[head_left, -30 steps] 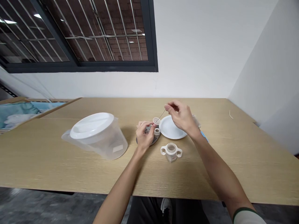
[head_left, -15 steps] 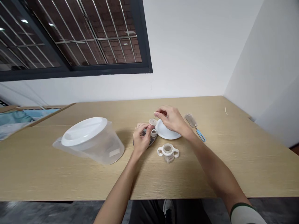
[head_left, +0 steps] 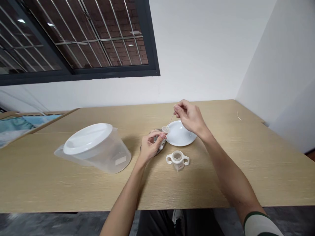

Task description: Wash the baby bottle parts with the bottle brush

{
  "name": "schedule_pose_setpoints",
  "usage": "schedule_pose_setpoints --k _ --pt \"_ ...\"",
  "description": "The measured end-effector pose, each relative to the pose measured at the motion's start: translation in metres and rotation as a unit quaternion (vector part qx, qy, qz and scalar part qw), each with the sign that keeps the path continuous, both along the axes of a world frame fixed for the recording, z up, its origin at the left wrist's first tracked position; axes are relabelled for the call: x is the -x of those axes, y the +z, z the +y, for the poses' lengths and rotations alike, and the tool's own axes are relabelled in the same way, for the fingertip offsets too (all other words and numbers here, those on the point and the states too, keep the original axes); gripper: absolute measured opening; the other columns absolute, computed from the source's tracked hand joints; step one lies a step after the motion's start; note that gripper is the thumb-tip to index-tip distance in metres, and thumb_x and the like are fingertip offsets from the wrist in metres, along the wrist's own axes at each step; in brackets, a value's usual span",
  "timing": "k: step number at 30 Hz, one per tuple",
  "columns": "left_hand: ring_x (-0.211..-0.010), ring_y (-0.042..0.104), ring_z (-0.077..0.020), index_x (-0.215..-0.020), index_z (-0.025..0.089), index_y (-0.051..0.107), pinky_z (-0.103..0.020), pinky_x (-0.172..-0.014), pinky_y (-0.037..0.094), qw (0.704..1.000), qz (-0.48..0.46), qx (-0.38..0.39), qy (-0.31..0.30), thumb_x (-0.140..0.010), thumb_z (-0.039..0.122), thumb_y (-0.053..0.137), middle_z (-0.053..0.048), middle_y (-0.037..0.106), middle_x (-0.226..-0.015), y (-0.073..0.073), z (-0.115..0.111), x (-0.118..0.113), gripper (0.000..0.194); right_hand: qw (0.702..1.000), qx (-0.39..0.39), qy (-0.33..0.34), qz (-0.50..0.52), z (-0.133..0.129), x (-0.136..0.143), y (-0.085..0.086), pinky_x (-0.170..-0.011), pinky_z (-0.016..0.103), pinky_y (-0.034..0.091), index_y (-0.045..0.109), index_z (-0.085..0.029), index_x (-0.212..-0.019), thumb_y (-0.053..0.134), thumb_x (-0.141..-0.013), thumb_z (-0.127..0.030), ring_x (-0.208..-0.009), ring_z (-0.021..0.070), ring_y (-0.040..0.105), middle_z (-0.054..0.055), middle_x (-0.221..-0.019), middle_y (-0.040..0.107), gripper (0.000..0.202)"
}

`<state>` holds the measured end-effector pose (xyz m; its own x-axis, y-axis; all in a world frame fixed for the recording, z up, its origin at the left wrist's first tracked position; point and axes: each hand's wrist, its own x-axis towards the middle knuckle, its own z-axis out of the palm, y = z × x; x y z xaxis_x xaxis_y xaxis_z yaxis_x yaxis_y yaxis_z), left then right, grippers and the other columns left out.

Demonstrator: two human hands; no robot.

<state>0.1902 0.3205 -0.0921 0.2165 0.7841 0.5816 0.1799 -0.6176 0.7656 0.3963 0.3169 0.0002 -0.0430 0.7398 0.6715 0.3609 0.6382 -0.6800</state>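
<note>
My left hand (head_left: 150,144) is closed in a pinch on the edge of a small translucent round piece (head_left: 165,129), which looks like a cup lid. Above and to the right, my right hand (head_left: 189,117) pinches a thin stick (head_left: 170,120). The stick's lower end reaches down to the round piece. Under my left hand lies a dark oval tray (head_left: 159,149), mostly covered, with small whitish parts on it. A white plate (head_left: 180,135) rests just right of the tray. Nearer to me stands a clear cup (head_left: 178,160) with a white two-handled collar.
A large translucent pitcher (head_left: 108,154) with a white lid (head_left: 88,139) stands on the left of the wooden table (head_left: 73,191). A thin bent pale strip (head_left: 239,116) lies at the far right. The wall and a barred window (head_left: 98,36) rise behind.
My right hand has moved up and to the right, and more of the stick shows. The round piece has shifted slightly right. My right arm now covers the blue-handled brush.
</note>
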Motion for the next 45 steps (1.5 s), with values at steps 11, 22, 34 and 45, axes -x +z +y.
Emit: schedule_pose_setpoints --k 11,22,34,45 --pt "-0.085 0.061 -0.0167 -0.086 0.016 0.072 -0.03 -0.081 0.044 0.999 0.015 -0.002 0.037 -0.089 0.039 0.064 -0.007 0.07 -0.085 0.0 -0.003 0.0 0.024 0.976 -0.139 -0.066 0.156 -0.017 -0.027 0.026 -0.064 0.023 0.05 0.052 -0.017 -0.088 0.054 -0.097 -0.045 -0.065 0.0078 0.058 0.0 -0.077 0.06 0.029" --pt "-0.077 0.062 -0.016 -0.094 0.012 0.07 -0.027 -0.075 0.046 0.996 -0.014 0.051 0.072 -0.088 0.051 0.062 -0.009 0.07 -0.087 0.002 0.009 0.011 0.04 0.975 -0.146 -0.073 0.15 -0.015 -0.034 0.025 -0.067 0.025 0.053 0.052 -0.017 -0.089 0.056 -0.095 -0.047 -0.07 0.0094 0.059 0.001 -0.08 0.06 0.03" --pt "-0.092 0.065 -0.0227 -0.098 0.016 0.074 -0.029 -0.079 0.043 0.902 0.283 0.198 0.258 -0.089 0.036 0.057 -0.008 0.072 -0.1 -0.013 0.039 0.05 0.027 0.97 -0.164 -0.102 0.146 -0.015 -0.045 0.027 -0.066 0.027 0.054 0.053 -0.019 -0.09 0.054 -0.096 -0.048 -0.074 0.0121 0.062 0.003 -0.082 0.059 0.03" --pt "-0.1 0.064 -0.0315 -0.1 0.023 0.073 -0.033 -0.074 0.04 0.834 0.393 0.231 0.309 -0.091 0.039 0.052 -0.013 0.071 -0.101 -0.021 0.04 0.05 0.028 0.971 -0.159 -0.1 0.151 -0.017 -0.044 0.027 -0.066 0.028 0.053 0.054 -0.019 -0.088 0.056 -0.095 -0.047 -0.07 0.0116 0.06 0.003 -0.082 0.06 0.029"
